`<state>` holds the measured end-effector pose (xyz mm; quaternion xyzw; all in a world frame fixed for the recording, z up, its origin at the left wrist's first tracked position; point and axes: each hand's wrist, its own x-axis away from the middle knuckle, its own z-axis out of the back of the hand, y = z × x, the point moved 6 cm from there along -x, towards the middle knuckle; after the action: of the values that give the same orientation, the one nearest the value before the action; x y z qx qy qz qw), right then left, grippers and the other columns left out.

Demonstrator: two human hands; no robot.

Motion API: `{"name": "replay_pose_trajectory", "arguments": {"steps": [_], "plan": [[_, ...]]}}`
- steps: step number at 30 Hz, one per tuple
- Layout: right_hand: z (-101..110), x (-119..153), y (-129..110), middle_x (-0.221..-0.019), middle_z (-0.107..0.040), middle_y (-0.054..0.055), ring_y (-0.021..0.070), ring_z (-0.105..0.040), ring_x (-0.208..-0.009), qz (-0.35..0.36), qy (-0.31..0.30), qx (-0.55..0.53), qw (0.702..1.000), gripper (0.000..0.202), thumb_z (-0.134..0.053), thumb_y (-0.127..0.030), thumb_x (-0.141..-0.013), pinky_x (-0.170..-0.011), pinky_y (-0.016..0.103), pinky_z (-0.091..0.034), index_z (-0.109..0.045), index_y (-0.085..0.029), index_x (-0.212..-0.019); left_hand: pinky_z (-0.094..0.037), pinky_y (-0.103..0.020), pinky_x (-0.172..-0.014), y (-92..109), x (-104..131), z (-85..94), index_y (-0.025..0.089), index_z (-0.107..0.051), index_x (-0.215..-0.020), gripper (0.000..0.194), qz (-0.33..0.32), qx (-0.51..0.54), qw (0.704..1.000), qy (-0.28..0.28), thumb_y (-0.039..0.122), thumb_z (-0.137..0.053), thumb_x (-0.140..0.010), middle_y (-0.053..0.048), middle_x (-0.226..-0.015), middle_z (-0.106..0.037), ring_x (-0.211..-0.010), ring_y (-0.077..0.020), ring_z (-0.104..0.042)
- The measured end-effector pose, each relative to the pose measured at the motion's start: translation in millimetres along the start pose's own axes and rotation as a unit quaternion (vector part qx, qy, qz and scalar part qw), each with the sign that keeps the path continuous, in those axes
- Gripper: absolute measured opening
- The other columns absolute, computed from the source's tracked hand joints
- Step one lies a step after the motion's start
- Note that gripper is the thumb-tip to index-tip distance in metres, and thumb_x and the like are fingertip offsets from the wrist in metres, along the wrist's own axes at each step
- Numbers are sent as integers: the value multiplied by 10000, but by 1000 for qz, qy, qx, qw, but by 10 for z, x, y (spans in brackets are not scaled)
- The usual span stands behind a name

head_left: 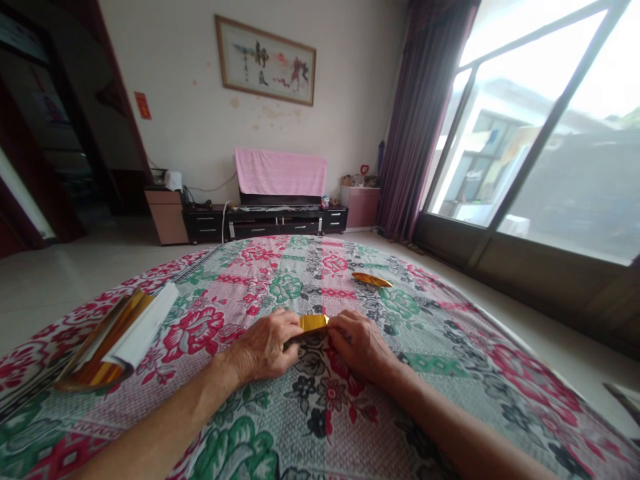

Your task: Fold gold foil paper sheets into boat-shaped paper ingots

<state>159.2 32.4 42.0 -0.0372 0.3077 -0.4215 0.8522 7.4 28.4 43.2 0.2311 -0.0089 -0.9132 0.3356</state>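
A small folded piece of gold paper [315, 324] is held between my two hands above the patterned tablecloth [280, 400]. My left hand [273, 343] pinches its left end, with the thumb below and the fingers curled over. At the right end, the fingertips of my right hand [360, 343] press together on the paper. Farther back and to the right lies a narrow, pointed gold folded piece [372, 279], touched by neither hand. To the left rests a stack of gold and white paper sheets [117, 340], curled at the edges.
Beyond the rounded far edge of the table stands a low black cabinet [275, 222], with a pink cloth [281, 172] draped over something on top. A framed picture [265, 60] hangs on the wall. Purple curtains [423, 120] and large windows are at the right.
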Motion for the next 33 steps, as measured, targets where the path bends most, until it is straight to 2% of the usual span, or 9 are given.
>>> {"name": "replay_pose_trajectory", "arguments": {"steps": [5,9,12,15,26,29,33], "plan": [[-3,-7,38,-769,-602,27,127,-538,-711,-18,10,-8,1000,131,-482,-179,-845,-676,243,-390,-612,-176,-840,-446,-296,-755,-77,-25,-19,159,-618,-689,231,37,27,997,64,146,-438,-833,-36,-723,-595,-758,-155,-544],[-8,2,32,-757,-606,14,128,-546,-704,-23,17,-11,1000,117,-492,-163,-824,-672,237,-386,-604,-190,-841,-445,-262,-674,-92,-30,-26,161,-619,-673,219,72,44,994,73,151,-458,-821,-24,-677,-589,-687,-140,-547],[-11,8,35,-751,-608,3,123,-544,-685,-29,15,-16,999,114,-494,-154,-811,-664,232,-382,-593,-197,-847,-454,-248,-671,-101,-21,-21,180,-650,-859,183,109,61,988,94,131,-491,-784,-9,-731,-622,-695,-133,-566],[-8,4,43,-724,-599,-2,119,-530,-649,-36,12,-14,999,103,-488,-169,-816,-637,226,-373,-578,-197,-859,-465,-241,-677,-120,-12,-27,202,-597,-1066,339,143,62,981,115,111,-512,-752,10,-747,-633,-689,-126,-576],[-51,-11,128,-776,-611,12,121,-529,-660,-58,3,-13,998,154,-508,-206,-812,-639,229,-375,-567,-196,-954,-474,-293,-761,-141,-22,-113,234,-553,-1123,403,149,36,983,99,86,-462,-759,-20,-929,-634,-810,-154,-578],[-48,-24,133,-759,-608,8,119,-523,-646,-69,-1,-17,997,156,-525,-201,-794,-630,227,-375,-578,-198,-942,-462,-309,-784,-129,-34,-113,239,-565,-1069,357,152,46,983,88,89,-444,-770,-12,-950,-625,-843,-161,-570],[-35,-37,123,-771,-603,15,121,-525,-657,-67,2,-16,998,146,-534,-201,-791,-638,231,-380,-587,-194,-927,-452,-291,-734,-98,-41,-97,218,-582,-939,252,148,39,985,77,92,-443,-773,-6,-858,-602,-795,-157,-551]]}}
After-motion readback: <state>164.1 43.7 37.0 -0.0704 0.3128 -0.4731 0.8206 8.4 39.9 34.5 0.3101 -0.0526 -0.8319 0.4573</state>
